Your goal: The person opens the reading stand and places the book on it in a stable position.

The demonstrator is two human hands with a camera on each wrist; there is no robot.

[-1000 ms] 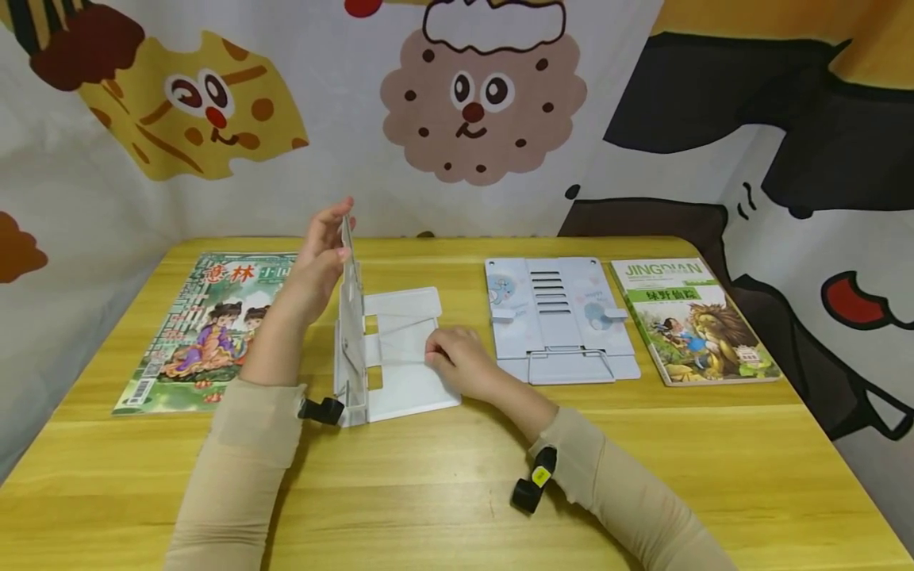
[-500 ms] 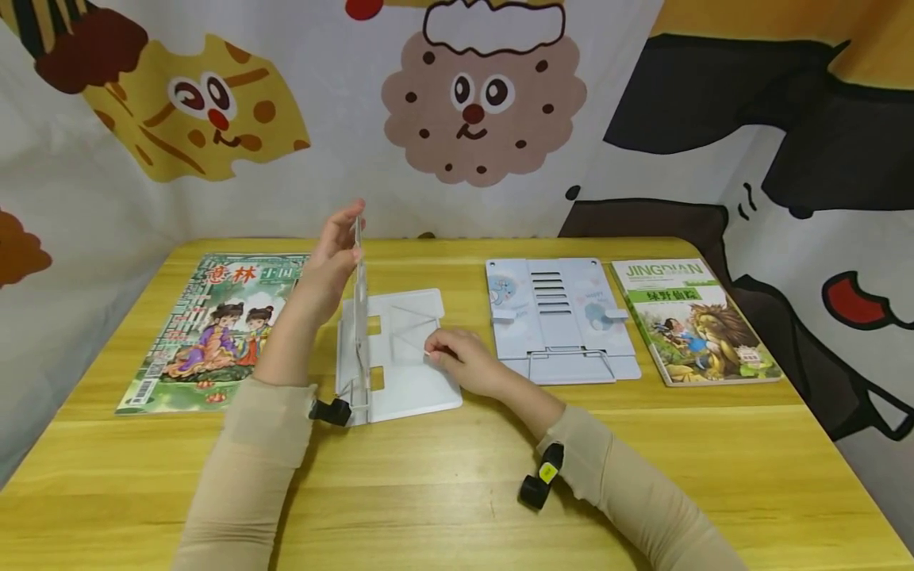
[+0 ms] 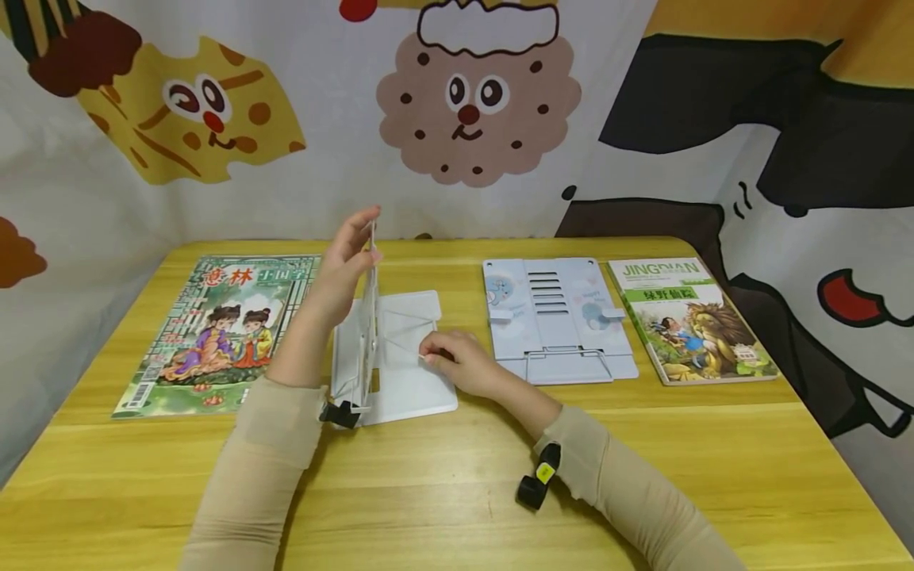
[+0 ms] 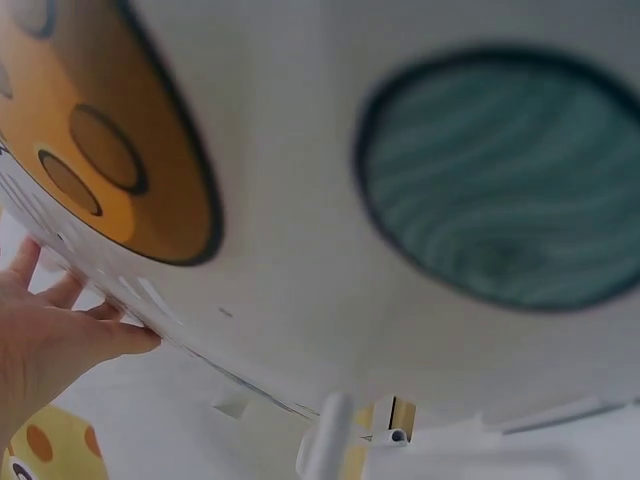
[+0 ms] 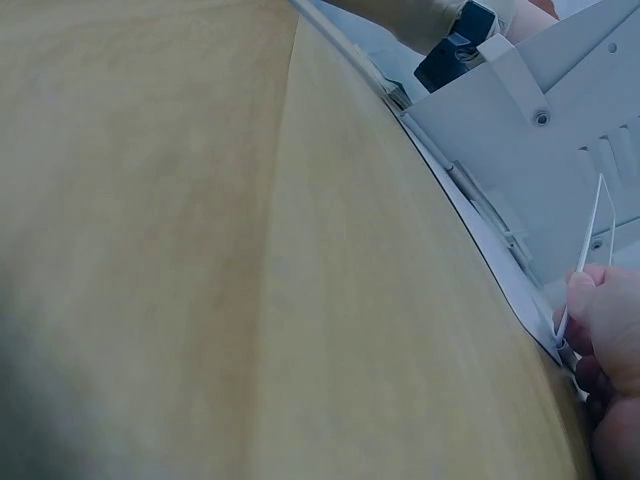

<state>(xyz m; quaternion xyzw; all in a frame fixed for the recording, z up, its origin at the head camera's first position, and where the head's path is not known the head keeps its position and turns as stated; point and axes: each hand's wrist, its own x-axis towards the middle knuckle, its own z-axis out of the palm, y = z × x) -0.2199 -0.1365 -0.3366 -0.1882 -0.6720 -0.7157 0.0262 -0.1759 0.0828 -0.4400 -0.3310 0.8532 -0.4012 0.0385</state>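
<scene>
A white metal book stand (image 3: 417, 388) lies opened on the table, its base flat and its slotted panel raised nearly upright, seen almost edge-on from the head. My left hand (image 3: 336, 281) holds the top edge of that panel, thumb and fingers spread along it. In the left wrist view the panel's printed face (image 4: 285, 200) fills most of the picture. Over the right part of the base, my right hand (image 3: 460, 361) pinches a thin wire prop (image 5: 590, 235) between thumb and finger. The wire rises toward the panel's slotted back in the right wrist view.
A second book stand (image 3: 510, 341) lies folded flat right of my right hand, with a children's book (image 3: 703, 329) beside it. On the left a magazine (image 3: 214, 349) lies partly under my left forearm. A printed curtain (image 3: 336, 166) hangs behind the wooden table (image 3: 443, 492).
My left hand has moved right, tilting the raised panel from leaning slightly left toward the base and the wire. My right hand stays nearly in place, pinching the wire.
</scene>
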